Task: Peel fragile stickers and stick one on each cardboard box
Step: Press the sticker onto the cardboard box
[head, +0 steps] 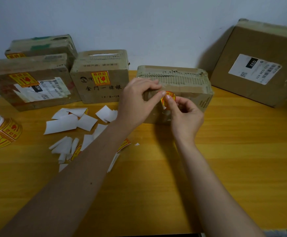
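Note:
A yellow and red fragile sticker (171, 96) lies against the front face of a worn cardboard box (187, 81) in the middle of the table. My right hand (184, 115) pinches the sticker's lower part with thumb and forefinger. My left hand (137, 100) has its thumb and fingertip on the sticker's left edge, at the box front. Three boxes on the left each carry a sticker: a flat one (28, 82), one behind it (42, 47), and an upright one (101, 77). A sticker roll (0, 132) sits at the far left.
A large box (262, 62) with a white shipping label leans against the wall at the right. Several white backing scraps (71, 124) and a loose sticker piece (124, 144) litter the wooden table (224, 159) under my left forearm.

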